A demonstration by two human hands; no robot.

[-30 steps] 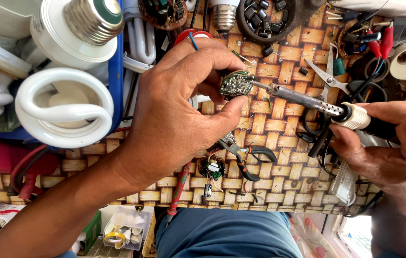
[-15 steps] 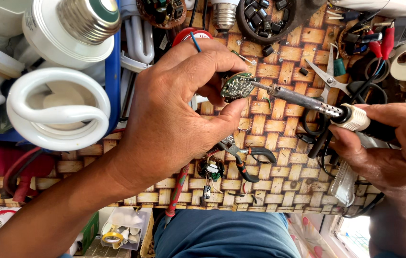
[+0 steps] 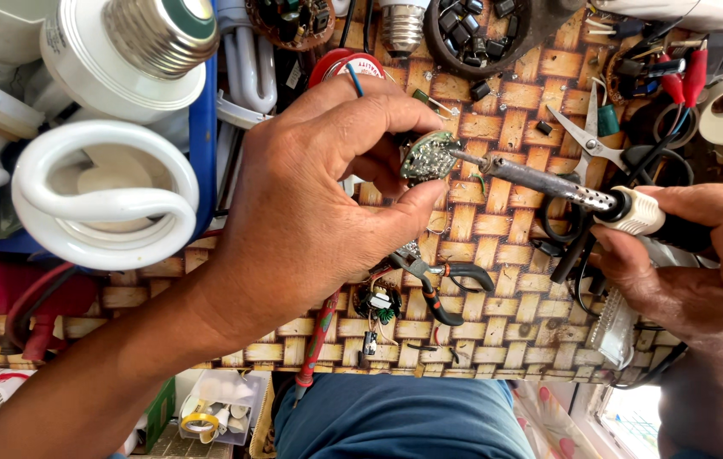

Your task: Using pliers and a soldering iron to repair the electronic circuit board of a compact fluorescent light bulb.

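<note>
Over the woven tabletop (image 3: 498,340), the left hand (image 3: 310,212) pinches a small round circuit board (image 3: 428,155) between its fingers, while the right hand (image 3: 693,272) grips a soldering iron (image 3: 540,183) touching it. A slip could burn the nearby thumb.

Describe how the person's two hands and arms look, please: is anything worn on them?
Both are bare. The left hand and its forearm show no sleeve, glove, watch or ring in view. The right hand also has no glove or ring; its wrist leaves the frame at the lower right corner, uncovered as far as visible. Short nails, no markings.
</note>
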